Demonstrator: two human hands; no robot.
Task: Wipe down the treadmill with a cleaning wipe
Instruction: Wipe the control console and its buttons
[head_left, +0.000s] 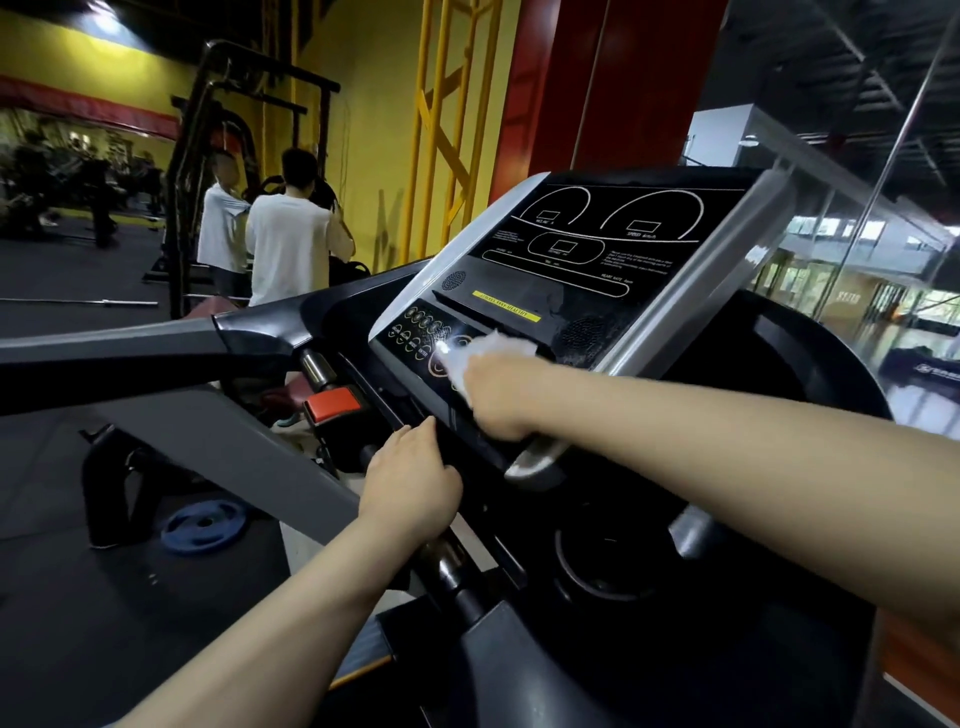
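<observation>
Status: wiping in progress, console stage.

1. The right hand (496, 397) presses the wipe (488, 353) onto the button panel (426, 338) of the treadmill console (587, 249). The fingers are curled over the wadded wipe and hold it against the surface; individual fingertips are hidden under it.
2. The wipe lies at the panel's 3 o'clock end, touching the round buttons there. The buttons toward 9 o'clock are not covered.
3. The left hand (415, 478) rests on the console's lower edge, at 7 o'clock from the wipe. Its fingers are curled over the edge, bracing; it holds no loose item.
4. Judged done: little can be confirmed. The display area at 12 o'clock from the wipe shows smears near the lower speaker grille (582, 332); whether these are wet wipe tracks or dirt cannot be told.
5. Judged left: the remainder of the button panel, the upper display, the silver side trim (696, 280), the left handrail (156, 348), the red stop key (332, 405) and the cup holder (613, 551). The belt is out of view.
</observation>
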